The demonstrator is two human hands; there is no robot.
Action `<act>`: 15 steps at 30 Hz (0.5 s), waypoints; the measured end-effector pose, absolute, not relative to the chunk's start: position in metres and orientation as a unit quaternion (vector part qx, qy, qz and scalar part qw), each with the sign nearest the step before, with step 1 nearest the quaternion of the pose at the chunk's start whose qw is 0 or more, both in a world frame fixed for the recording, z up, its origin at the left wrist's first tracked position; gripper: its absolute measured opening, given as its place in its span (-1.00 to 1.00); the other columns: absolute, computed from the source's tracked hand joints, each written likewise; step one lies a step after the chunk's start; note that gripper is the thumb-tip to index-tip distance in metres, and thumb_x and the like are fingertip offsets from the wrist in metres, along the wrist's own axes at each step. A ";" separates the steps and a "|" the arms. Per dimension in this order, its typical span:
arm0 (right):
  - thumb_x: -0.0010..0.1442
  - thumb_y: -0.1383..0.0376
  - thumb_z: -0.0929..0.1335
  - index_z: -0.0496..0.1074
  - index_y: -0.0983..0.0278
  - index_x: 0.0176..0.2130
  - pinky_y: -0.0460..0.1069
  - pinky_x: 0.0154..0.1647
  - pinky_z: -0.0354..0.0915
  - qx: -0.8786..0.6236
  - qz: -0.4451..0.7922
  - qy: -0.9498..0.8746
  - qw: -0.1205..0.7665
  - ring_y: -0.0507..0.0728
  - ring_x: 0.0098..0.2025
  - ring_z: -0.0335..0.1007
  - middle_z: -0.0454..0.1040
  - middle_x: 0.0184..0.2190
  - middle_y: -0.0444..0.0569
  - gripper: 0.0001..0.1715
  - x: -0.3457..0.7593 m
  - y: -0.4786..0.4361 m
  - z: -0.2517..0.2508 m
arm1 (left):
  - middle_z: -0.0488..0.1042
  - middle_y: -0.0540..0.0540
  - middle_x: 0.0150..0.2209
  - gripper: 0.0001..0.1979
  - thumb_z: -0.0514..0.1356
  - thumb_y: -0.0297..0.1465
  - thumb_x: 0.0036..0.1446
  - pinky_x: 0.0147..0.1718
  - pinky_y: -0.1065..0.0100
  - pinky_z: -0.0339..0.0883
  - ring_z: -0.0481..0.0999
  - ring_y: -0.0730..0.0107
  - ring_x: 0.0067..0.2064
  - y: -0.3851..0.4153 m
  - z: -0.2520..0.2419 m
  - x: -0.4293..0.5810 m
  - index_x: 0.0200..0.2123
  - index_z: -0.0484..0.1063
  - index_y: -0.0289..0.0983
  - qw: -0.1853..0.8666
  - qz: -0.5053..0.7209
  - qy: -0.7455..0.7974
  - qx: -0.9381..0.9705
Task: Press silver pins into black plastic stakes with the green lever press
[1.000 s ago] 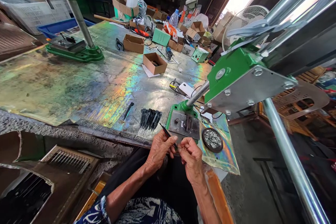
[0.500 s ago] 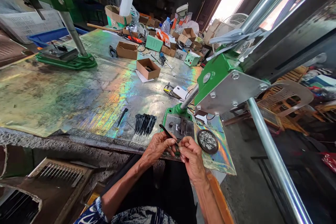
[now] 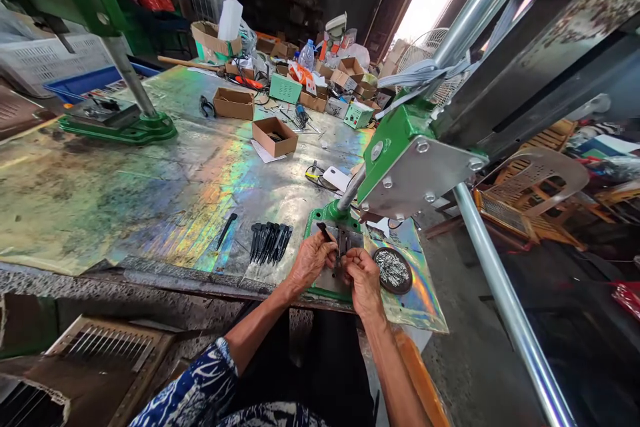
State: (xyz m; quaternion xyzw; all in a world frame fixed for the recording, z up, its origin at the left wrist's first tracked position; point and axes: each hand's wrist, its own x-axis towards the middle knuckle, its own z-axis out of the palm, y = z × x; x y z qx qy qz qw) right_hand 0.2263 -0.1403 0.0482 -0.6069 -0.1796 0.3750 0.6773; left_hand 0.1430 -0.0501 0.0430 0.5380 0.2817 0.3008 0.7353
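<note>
Left hand [image 3: 311,260] gripping black spike [image 3: 325,232], right hand [image 3: 364,280] curled just beside, hold unclear, above press plate [image 3: 353,237]

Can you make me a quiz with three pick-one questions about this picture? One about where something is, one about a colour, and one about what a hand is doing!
1. Where is the round black dish of small silver pieces?
A. To the right of the person's right hand
B. Inside a cardboard box
C. On the floor

2. What colour is the cast-metal base of the bench press?
A. Red
B. Green
C. Blue

3. What is the person's left hand doing with the slim black spike?
A. Dropping it
B. Pushing it into a box
C. Gripping it

Answers:
1. A, it sits on the shiny rainbow foil sheet beside that hand.
2. B, green paint shows around the plate.
3. C, the spike's end pokes out above the fingers.
</note>
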 end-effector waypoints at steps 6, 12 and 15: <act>-0.17 0.34 0.44 0.32 0.30 -0.41 -0.16 -0.65 -0.11 -0.584 0.376 -0.143 0.705 -0.09 -0.62 -0.04 0.31 -0.55 -0.15 -0.73 0.229 -0.178 0.073 | 0.28 0.07 -0.60 -0.88 0.09 -0.36 0.00 -0.63 0.51 0.21 0.28 0.55 -0.62 -0.034 0.038 0.162 -0.40 0.30 -0.30 0.670 0.281 0.335 0.599; -0.13 0.34 0.48 0.38 0.30 -0.39 -0.20 -0.63 -0.04 -0.565 0.356 -0.121 0.734 -0.12 -0.59 -0.03 0.32 -0.48 -0.10 -0.74 0.241 -0.222 0.111 | 0.22 0.08 -0.62 -0.90 0.07 -0.36 0.00 -0.62 0.49 0.20 0.25 0.53 -0.61 -0.030 0.037 0.169 -0.40 0.29 -0.27 0.636 0.249 0.349 0.642; -0.12 0.35 0.49 0.42 0.29 -0.38 -0.22 -0.63 0.01 -0.568 0.342 -0.119 0.739 -0.12 -0.58 0.01 0.31 -0.47 -0.10 -0.76 0.243 -0.236 0.128 | 0.21 0.07 -0.61 -0.88 0.07 -0.34 0.01 -0.62 0.48 0.19 0.25 0.50 -0.60 -0.030 0.035 0.169 -0.38 0.29 -0.26 0.634 0.245 0.343 0.649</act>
